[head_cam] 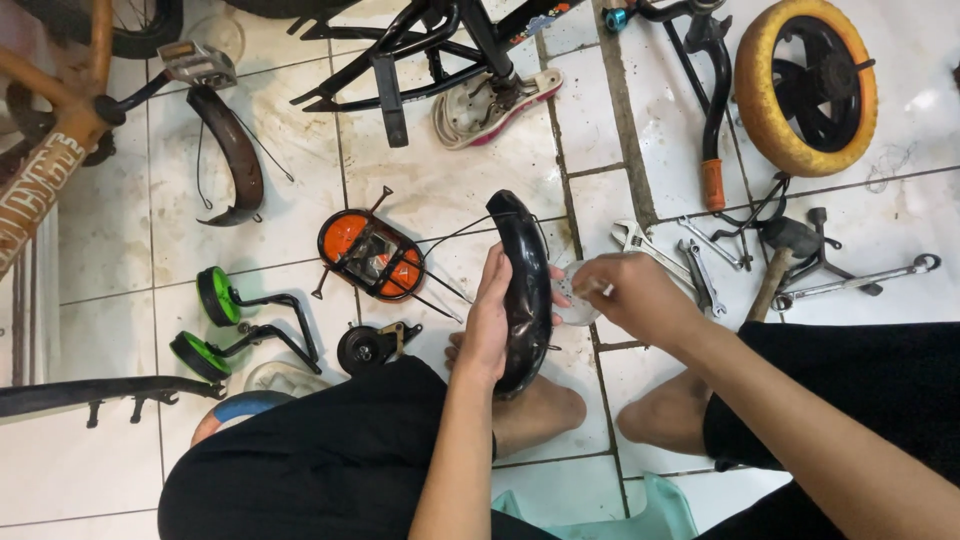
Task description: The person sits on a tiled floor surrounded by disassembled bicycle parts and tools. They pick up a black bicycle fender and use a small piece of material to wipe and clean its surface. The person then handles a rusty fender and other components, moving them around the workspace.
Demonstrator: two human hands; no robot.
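At the centre of the frame the left hand [487,320] gripped a black curved mudguard [522,290], its fingers wrapped around the left edge and holding the guard upright above the tiled floor [440,180]. The right hand [632,295] came in from the right, its fingers pinched narrowly on a small slender tool or fastener whose tip met the guard's right side; it was too small to tell which. A pale round disc [577,295] sat just behind that contact point, touching or nearly touching the guard.

The grip looked one-sided: the guard was held along a single edge, so sideways pressure from the right hand could probably twist it out of the left fingers and drop it onto the bare foot [535,410] directly beneath. The pinched piece, being tiny, could slip and roll off among the clutter. The floor looked grimy and perhaps wet, so a dropped part might skid away.

To the right lay an adjustable wrench [640,240], spanners [700,275] and a hammer [780,260], near the right forearm; a careless sweep could scatter them. In the left of the frame stood green training wheels [215,300] and an orange rear rack [370,255], well apart from both hands.
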